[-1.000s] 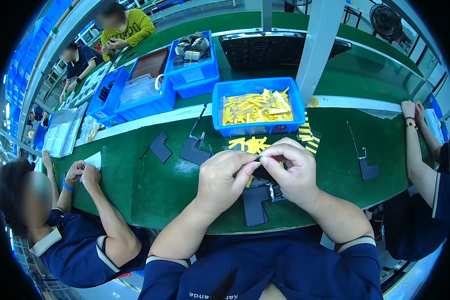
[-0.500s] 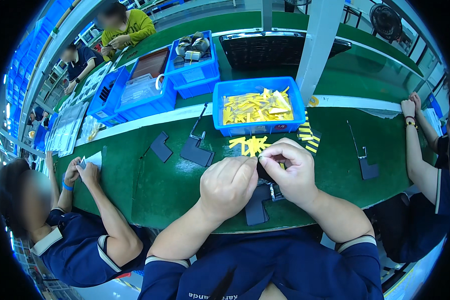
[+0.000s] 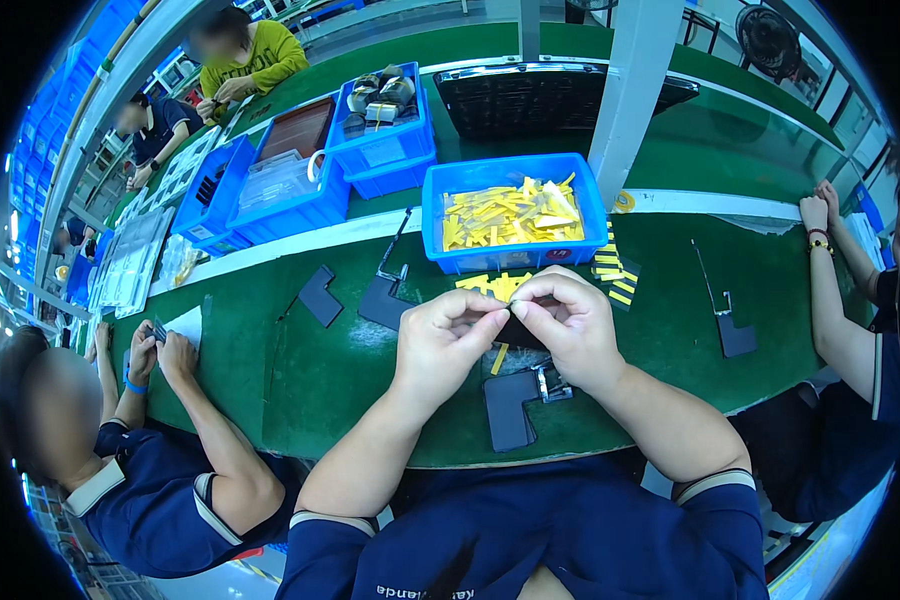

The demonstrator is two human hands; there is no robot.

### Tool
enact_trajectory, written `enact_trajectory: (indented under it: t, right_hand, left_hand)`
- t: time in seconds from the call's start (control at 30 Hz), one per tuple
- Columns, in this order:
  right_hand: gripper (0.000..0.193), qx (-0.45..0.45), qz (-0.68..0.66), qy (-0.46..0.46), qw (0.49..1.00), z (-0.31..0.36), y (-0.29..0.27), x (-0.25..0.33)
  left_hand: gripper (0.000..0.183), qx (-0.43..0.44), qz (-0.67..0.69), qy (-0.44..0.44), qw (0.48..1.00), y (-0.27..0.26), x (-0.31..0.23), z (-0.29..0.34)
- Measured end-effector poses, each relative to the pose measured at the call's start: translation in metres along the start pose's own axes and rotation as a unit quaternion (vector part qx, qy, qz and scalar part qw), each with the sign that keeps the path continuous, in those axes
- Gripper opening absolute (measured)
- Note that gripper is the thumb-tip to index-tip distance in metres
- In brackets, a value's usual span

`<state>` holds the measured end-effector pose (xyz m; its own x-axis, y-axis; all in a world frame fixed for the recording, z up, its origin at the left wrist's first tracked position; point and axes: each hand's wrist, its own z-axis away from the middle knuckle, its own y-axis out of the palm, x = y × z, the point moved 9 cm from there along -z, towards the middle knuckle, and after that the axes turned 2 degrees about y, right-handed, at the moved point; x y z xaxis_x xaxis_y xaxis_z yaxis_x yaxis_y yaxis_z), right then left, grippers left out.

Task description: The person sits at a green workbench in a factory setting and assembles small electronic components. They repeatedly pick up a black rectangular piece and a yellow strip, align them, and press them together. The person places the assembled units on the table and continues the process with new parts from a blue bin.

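Reference point: the blue bin on the green table. On its near side, the left hand and the right hand meet at the fingertips, each pinching with thumb and forefinger at a small dark part. That part sits just in front of the bin. Fingers cover most of it; its full outline cannot be confirmed.

Risk one: slippage. The grip appears to rest on fingertips alone, so uneven pressure could twist the part loose.

Risk two: impact. An L-shaped piece lies on the bin's near side, beyond the hands toward the person. Its metal hinge is near the right hand; a lowered wrist could knock it.

Risk three: disturbance. Loose yellow strips lie just before the bin, and a single strip lies farther out; a dragging left hand could scatter them. The striped card, at the bin's near right corner, could be shifted by a sideways sweep of the right hand.
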<state>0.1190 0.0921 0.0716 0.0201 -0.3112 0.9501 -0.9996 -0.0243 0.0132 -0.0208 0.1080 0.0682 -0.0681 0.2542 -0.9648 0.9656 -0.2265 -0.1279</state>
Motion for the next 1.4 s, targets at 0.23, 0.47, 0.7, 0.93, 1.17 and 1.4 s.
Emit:
enact_trajectory:
  t: [0.23,0.47,0.7,0.93,1.17,1.4]
  right_hand:
    - [0.006,0.026,-0.080,0.051,0.995,-0.004,0.003,-0.024]
    - [0.007,0.019,-0.185,0.099,0.978,-0.004,0.002,-0.040]
    - [0.009,0.023,-0.171,0.099,0.980,-0.002,-0.002,-0.036]
    - [0.014,-0.005,-0.150,0.108,0.983,0.002,0.000,-0.035]
    - [0.012,-0.004,-0.173,0.106,0.979,0.001,0.000,-0.040]
    - [0.010,0.002,-0.126,0.080,0.989,-0.002,-0.002,-0.031]
  left_hand:
    - [0.013,0.012,-0.057,-0.027,0.998,-0.002,0.005,-0.003]
    - [0.016,0.004,-0.103,0.000,0.995,0.002,-0.003,-0.004]
    - [0.015,-0.012,-0.117,0.038,0.992,0.008,-0.012,-0.003]
    - [0.013,-0.029,-0.139,0.064,0.988,0.007,-0.014,0.001]
    - [0.013,-0.040,-0.191,0.099,0.976,0.008,-0.022,0.002]
    - [0.012,-0.044,-0.196,0.110,0.973,0.006,-0.023,0.001]
